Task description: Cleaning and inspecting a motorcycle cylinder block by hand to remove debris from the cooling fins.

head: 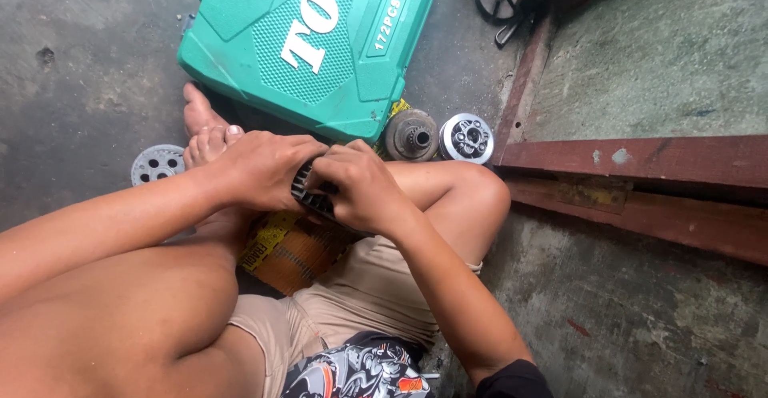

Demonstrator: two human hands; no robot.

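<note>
**Both hands closed on a dark ribbed part**

At the left of the frame, a perforated metal disc (157, 163) lies on the concrete floor (80, 70), just beside your bare foot (204, 130).

Moving right, your left hand (264, 170) is near the middle of the frame, palm down, with the fingers curled over a dark ribbed part (312, 194). Your right hand (360, 186) meets it from the other side and is also closed on the part, with the thumb pressing on top. Both forearms come in low over your folded legs, and the wrists are bent inward.

The part looks like metal, so I judge it stiff and quite heavy for its size, maybe oily. The ribs give good hold; take it by the outer edge.

Under your hands lies an orange and yellow box (292, 250). Above them is a green tool case (312, 42). Further right stand a rusty round hub (411, 135) and a shiny round hub (466, 137), near a red steel beam (640, 162).
</note>
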